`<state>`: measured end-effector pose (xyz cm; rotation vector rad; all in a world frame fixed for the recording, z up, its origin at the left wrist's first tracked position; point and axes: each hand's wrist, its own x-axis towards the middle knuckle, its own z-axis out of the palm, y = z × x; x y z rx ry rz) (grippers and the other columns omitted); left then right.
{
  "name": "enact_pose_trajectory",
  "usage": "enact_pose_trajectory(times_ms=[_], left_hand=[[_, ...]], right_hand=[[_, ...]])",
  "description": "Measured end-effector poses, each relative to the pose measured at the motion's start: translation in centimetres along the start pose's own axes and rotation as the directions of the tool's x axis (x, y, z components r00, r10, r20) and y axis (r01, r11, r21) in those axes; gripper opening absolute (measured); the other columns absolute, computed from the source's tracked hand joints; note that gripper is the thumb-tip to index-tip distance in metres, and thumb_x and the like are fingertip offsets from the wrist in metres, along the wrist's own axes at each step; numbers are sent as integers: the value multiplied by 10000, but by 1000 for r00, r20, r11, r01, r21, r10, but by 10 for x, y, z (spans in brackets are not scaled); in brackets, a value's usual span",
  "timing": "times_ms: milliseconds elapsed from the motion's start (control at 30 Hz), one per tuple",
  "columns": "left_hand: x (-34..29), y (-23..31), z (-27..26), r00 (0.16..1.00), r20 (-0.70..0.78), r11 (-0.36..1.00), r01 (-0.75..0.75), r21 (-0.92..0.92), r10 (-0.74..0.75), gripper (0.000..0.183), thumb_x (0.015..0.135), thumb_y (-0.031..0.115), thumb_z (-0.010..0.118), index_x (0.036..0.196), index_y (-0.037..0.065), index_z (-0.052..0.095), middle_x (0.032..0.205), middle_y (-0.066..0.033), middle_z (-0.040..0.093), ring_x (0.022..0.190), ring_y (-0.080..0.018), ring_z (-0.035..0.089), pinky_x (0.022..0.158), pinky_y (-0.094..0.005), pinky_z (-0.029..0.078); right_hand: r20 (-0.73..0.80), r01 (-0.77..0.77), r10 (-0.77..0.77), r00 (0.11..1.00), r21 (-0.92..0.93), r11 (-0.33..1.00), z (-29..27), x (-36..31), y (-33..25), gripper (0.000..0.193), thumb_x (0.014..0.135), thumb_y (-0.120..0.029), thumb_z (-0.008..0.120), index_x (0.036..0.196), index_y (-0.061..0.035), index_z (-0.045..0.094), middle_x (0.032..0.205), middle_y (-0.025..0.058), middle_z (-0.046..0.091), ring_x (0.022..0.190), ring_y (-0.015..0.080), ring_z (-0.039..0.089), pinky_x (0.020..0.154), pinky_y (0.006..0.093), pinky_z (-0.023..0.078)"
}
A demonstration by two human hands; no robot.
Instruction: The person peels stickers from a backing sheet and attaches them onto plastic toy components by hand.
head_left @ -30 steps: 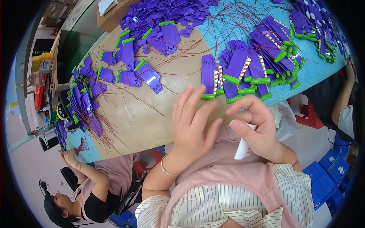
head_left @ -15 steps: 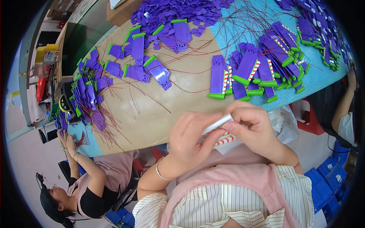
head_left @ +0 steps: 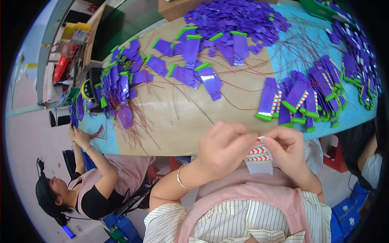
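Note:
In front of my chest I hold a small white sheet of stickers (head_left: 258, 158) with red-and-white chevron strips on it. My left hand (head_left: 223, 149) pinches its top edge between thumb and fingers. My right hand (head_left: 287, 150) grips the upper right corner, its thumb close to the left fingertips. Below the fingers the sheet hangs down, its lower part blank and pale. Closest to the hands, on the table, lies a purple flat piece (head_left: 268, 96) with a green end and a chevron strip along one side.
More striped purple pieces (head_left: 296, 94) overlap on the blue mat at right. Unstriped ones (head_left: 210, 83) with thin red wires lie on the brown table covering (head_left: 162, 121). A big purple heap (head_left: 235, 22) is at the back. A co-worker (head_left: 93, 174) sits at left; another person's arm (head_left: 368, 152) is at right.
The sheet, bent over at its top between my fingers before, now hangs flatter with its chevron strips showing. The head view has shifted, so the table's things appear further right.

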<state>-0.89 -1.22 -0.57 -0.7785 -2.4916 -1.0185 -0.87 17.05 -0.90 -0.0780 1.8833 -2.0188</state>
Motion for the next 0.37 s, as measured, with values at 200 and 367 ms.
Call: enact_pose_trajectory(times_ms=[200, 367], left_hand=[[-6, 1, -15, 917, 2, 916, -398, 59, 398, 314, 565, 107, 646, 878, 84, 661, 691, 23, 525, 537, -103, 437, 429, -225, 321], [57, -97, -21, 926, -268, 922, 326, 210, -267, 438, 753, 60, 606, 1167, 13, 471, 745, -89, 551, 693, -265, 538, 607, -387, 427]], right_hand=[[-31, -109, 115, 993, 152, 982, 4, 9, 1, 69, 820, 7, 536, 882, 26, 558, 753, 34, 597, 720, 60, 557, 604, 197, 435], [271, -228, 149, 951, 291, 929, -7, 11, 6, 136, 791, 25, 464, 905, 7, 534, 800, 88, 604, 742, 118, 581, 689, 205, 451]])
